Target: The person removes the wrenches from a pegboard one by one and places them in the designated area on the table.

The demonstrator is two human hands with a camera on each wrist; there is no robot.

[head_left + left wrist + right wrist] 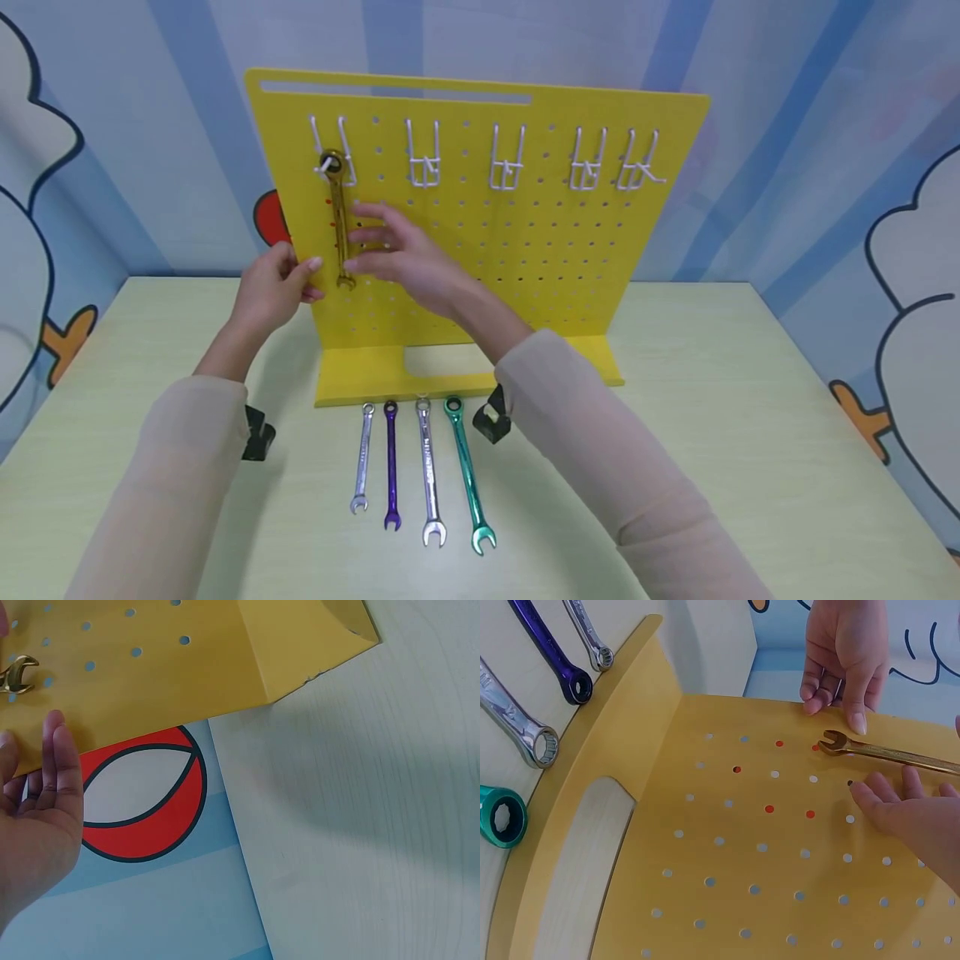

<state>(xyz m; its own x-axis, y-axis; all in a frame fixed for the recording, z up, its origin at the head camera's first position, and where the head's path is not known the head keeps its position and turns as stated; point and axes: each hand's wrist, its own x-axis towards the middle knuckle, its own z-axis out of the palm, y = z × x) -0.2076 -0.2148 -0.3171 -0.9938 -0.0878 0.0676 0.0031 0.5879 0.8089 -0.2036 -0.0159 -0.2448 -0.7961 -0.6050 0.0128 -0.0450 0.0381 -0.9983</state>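
A gold combination wrench [340, 225] hangs by its ring end from the leftmost hook of a yellow pegboard [465, 308], open jaw downward. My right hand [412, 258] is just right of the wrench, fingers spread and gently bent, gripping nothing; whether a fingertip touches the wrench I cannot tell. At the board's left edge, my left hand [272, 287] holds the rim, thumb in front and some fingers behind. The right wrist view shows the gold wrench [889, 752] between both hands. Only its open end [19, 675] appears in the left wrist view.
Before the board's base lie a small silver wrench [362, 458], a purple wrench [392, 467], a larger silver wrench [429, 475] and a green wrench [468, 475]. Several white hooks [424, 167] line the board's upper part. A patterned blue wall [525, 42] stands behind.
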